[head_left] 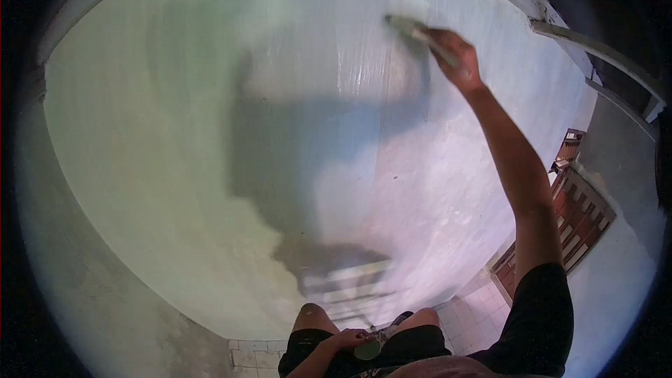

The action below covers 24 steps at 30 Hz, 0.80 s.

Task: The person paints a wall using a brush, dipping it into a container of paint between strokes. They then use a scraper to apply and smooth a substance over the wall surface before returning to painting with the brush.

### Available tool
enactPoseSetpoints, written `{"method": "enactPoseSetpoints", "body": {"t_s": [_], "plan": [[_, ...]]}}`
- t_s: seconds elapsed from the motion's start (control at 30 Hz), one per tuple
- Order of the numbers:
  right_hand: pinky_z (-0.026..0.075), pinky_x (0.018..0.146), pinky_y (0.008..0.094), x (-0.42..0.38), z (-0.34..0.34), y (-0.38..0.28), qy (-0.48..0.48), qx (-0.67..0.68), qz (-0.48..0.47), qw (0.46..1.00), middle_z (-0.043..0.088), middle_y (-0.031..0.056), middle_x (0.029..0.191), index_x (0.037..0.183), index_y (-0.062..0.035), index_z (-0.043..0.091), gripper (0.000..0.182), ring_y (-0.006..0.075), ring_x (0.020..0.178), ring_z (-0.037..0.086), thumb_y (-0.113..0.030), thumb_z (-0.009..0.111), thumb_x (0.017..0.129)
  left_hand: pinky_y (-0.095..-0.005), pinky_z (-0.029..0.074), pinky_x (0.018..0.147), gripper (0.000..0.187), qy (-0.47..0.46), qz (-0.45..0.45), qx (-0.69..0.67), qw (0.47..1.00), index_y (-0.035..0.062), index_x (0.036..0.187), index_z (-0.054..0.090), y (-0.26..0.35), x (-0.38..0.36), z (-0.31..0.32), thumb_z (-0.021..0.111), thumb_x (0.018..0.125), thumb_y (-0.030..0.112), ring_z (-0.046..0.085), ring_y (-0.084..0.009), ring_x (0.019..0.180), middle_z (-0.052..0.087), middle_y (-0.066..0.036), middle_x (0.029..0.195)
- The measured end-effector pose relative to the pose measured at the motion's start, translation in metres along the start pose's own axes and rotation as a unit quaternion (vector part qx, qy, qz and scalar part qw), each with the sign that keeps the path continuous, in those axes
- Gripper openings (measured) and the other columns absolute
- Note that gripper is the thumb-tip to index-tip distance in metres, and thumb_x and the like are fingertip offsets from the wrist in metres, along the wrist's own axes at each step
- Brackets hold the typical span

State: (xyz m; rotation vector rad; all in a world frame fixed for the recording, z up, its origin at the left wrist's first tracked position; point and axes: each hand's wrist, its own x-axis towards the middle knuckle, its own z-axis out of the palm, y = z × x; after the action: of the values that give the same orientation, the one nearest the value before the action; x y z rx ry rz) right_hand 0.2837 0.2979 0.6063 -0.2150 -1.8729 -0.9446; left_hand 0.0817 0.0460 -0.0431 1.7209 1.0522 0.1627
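My right hand (456, 57) is raised at the upper right, closed around the handle of a paintbrush (409, 28). The brush head meets the wall (175, 133), where wet, shiny streaks run down to its left. Low in the view, in front of my lap, my left hand (350, 338) is closed at the rim of a small container with pale green paint (367, 349). Its fingers show only in part. My knees are bent on both sides of the container.
A large shadow of my head and arm falls across the wall. Brown slatted gate (581, 217) on the right. A ledge (602, 52) juts out at the upper right. Light floor tiles (476, 315) lie below. Another wall (84, 259) meets this one at the left.
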Motion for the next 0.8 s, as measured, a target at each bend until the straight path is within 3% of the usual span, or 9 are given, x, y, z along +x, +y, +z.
{"method": "enactPoseSetpoints", "body": {"t_s": [0.1, 0.2, 0.27, 0.37, 0.43, 0.57, 0.67, 0.77, 0.8], "plan": [[0.049, 0.079, 0.0277, 0.046, 0.002, 0.026, 0.074, -0.108, -0.077, 0.988, 0.062, 0.0092, 0.099, 0.101, -0.0078, 0.062, 0.026, 0.0224, 0.089, 0.061, -0.001, 0.063, 0.076, -0.0355, 0.043, 0.086, 0.074, -0.026, -0.009, 0.001, 1.0, 0.0112, 0.116, 0.054, -0.012, 0.009, 0.003, 0.042, 0.075, 0.071, 0.056, -0.0288, 0.101, 0.058, -0.017, 0.109], [0.049, 0.078, 0.027, 0.069, 0.01, 0.04, 0.079, -0.028, 0.002, 0.996, 0.062, 0.0098, 0.101, 0.103, -0.0069, 0.061, 0.026, 0.0224, 0.089, 0.061, -0.004, 0.063, 0.077, -0.0352, 0.043, 0.086, 0.074, -0.038, -0.015, -0.007, 0.999, 0.0109, 0.116, 0.054, -0.024, 0.017, 0.008, 0.043, 0.074, 0.071, 0.056, -0.0286, 0.1, 0.059, -0.017, 0.108], [0.046, 0.086, 0.0334, 0.065, 0.019, 0.047, 0.038, -0.076, 0.043, 0.995, 0.06, 0.0088, 0.106, 0.109, -0.0105, 0.059, 0.033, 0.0274, 0.098, 0.057, -0.012, 0.061, 0.076, -0.0353, 0.043, 0.087, 0.073, -0.047, -0.041, -0.023, 0.998, 0.0107, 0.115, 0.054, 0.004, 0.003, -0.005, 0.044, 0.075, 0.071, 0.057, -0.0284, 0.099, 0.059, -0.017, 0.107], [0.048, 0.079, 0.0271, 0.02, 0.017, 0.013, -0.012, -0.036, -0.006, 0.999, 0.061, 0.0106, 0.103, 0.104, -0.0068, 0.061, 0.029, 0.0233, 0.091, 0.06, -0.004, 0.063, 0.075, -0.0351, 0.044, 0.086, 0.07, -0.047, -0.039, -0.029, 0.998, 0.0117, 0.115, 0.055, -0.005, 0.004, -0.002, 0.045, 0.076, 0.068, 0.057, -0.0282, 0.098, 0.06, -0.017, 0.106], [0.048, 0.079, 0.0288, -0.036, 0.034, 0.011, -0.042, -0.055, -0.009, 0.998, 0.061, 0.0112, 0.105, 0.107, -0.0077, 0.06, 0.035, 0.0243, 0.092, 0.06, -0.003, 0.064, 0.073, -0.0351, 0.044, 0.085, 0.067, -0.03, -0.011, -0.04, 0.999, 0.0123, 0.115, 0.055, -0.032, 0.014, 0.01, 0.045, 0.076, 0.067, 0.057, -0.0281, 0.098, 0.06, -0.017, 0.105], [0.049, 0.079, 0.0319, -0.101, 0.014, -0.052, -0.193, 0.099, 0.026, 0.976, 0.062, 0.0104, 0.103, 0.106, -0.0081, 0.061, 0.031, 0.0243, 0.09, 0.06, -0.004, 0.064, 0.075, -0.0351, 0.044, 0.085, 0.061, -0.023, -0.022, -0.027, 0.999, 0.0136, 0.114, 0.056, 0.019, -0.018, -0.008, 0.044, 0.08, 0.063, 0.057, -0.0289, 0.097, 0.06, -0.016, 0.105], [0.049, 0.08, 0.031, -0.099, 0.008, -0.061, -0.256, 0.244, 0.095, 0.931, 0.063, 0.0084, 0.101, 0.101, -0.0084, 0.063, 0.023, 0.0225, 0.088, 0.061, -0.006, 0.063, 0.078, -0.0359, 0.042, 0.088, 0.06, -0.013, 0.026, -0.017, 0.999, 0.0109, 0.114, 0.055, -0.001, -0.001, 0.003, 0.041, 0.083, 0.061, 0.055, -0.0299, 0.101, 0.058, -0.017, 0.109], [0.049, 0.081, 0.0305, -0.066, 0.016, -0.032, -0.301, 0.123, 0.124, 0.938, 0.063, 0.0071, 0.099, 0.098, -0.0087, 0.064, 0.02, 0.0206, 0.086, 0.061, -0.009, 0.064, 0.078, -0.0365, 0.041, 0.089, 0.062, -0.006, 0.017, -0.003, 1.0, 0.0092, 0.114, 0.054, 0.014, -0.006, -0.001, 0.04, 0.083, 0.06, 0.054, -0.0299, 0.103, 0.057, -0.017, 0.111], [0.046, 0.088, 0.0315, -0.041, 0.011, -0.023, -0.319, 0.148, 0.169, 0.921, 0.063, 0.0099, 0.099, 0.102, -0.0079, 0.062, 0.029, 0.0217, 0.092, 0.06, -0.021, 0.067, 0.077, -0.0369, 0.041, 0.089, 0.062, -0.008, -0.004, 0.006, 1.0, 0.0086, 0.114, 0.054, 0.023, -0.011, -0.003, 0.04, 0.083, 0.06, 0.053, -0.0298, 0.104, 0.056, -0.017, 0.111]]}}
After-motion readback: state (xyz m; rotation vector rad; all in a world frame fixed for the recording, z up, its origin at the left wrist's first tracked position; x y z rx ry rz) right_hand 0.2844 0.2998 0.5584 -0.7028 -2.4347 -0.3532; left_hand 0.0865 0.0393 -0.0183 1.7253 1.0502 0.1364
